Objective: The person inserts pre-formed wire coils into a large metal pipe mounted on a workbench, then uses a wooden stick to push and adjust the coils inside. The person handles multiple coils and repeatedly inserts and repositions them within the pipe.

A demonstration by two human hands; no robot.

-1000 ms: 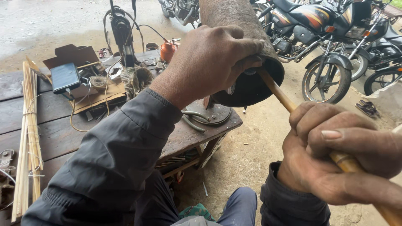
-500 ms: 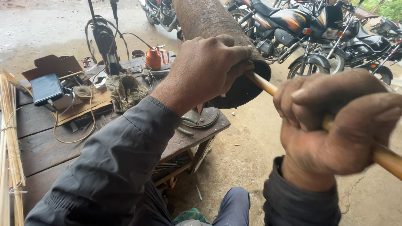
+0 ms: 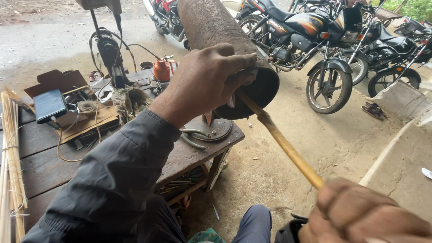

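Motorcycles [image 3: 328, 49]: I count several parked on the wet ground at upper right, well apart from my work.

Counter [image 3: 40, 153]: dark wooden planks at left, carrying a tangle of wires, a flat dark case [image 3: 49, 105], an orange oil can [image 3: 162, 69] and a round metal plate [image 3: 211, 128] near its right edge.

Cylinder [image 3: 216, 31]: large, rusty, rough-skinned tube, tilted, its open dark end facing me above the counter's right edge.

Left hand [image 3: 204, 78]: I have it clamped over the cylinder's lower rim, fingers curled onto the lip.

Right hand [image 3: 364, 213]: closed around the near end of the stick, at lower right.

Stick [image 3: 281, 141]: pale bamboo rod, slanting from my right hand up into the cylinder's mouth, passing just beside my left fingers.
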